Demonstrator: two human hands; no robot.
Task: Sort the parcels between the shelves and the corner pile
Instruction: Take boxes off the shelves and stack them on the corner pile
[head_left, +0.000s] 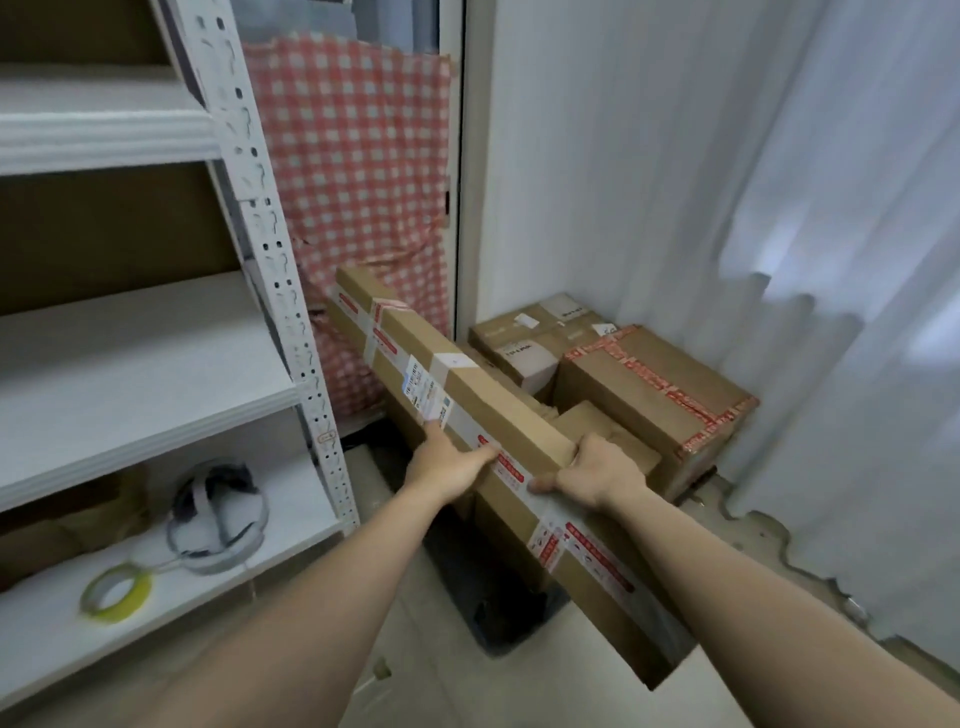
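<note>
On the left stand the white shelves (130, 364). Their lowest board carries a yellow-green tape roll (117, 596) and a grey-white headset (218, 514). Just right of the perforated shelf post (280, 260) hangs a red checked cloth (353, 171).

The long parcel (498, 415) slants across the middle of the view, between the post and the corner pile (524, 332). Its far end sits close against the cloth and its near end juts toward the person, low on the right. I cannot tell whether it is resting on the brown carton under it.

The left hand (447, 462) lies flat against the parcel's left face, forefinger stretched up toward the shipping label, pressing but not curled round anything. The right hand (597, 473) clasps the parcel, fingers hooked over its far top edge and thumb on the near face. Beyond it, the red-taped box (649, 395) sits at the front of the pile, with the pale curtain (831, 260) farther right.

Both hands sit near the parcel's middle, so either end can swing wide on a turn. The far end could snag the cloth or knock the post, and the near end could dip. Only one hand truly grips, and the glossy tape under the palms may let the parcel slide down onto the pile.
</note>
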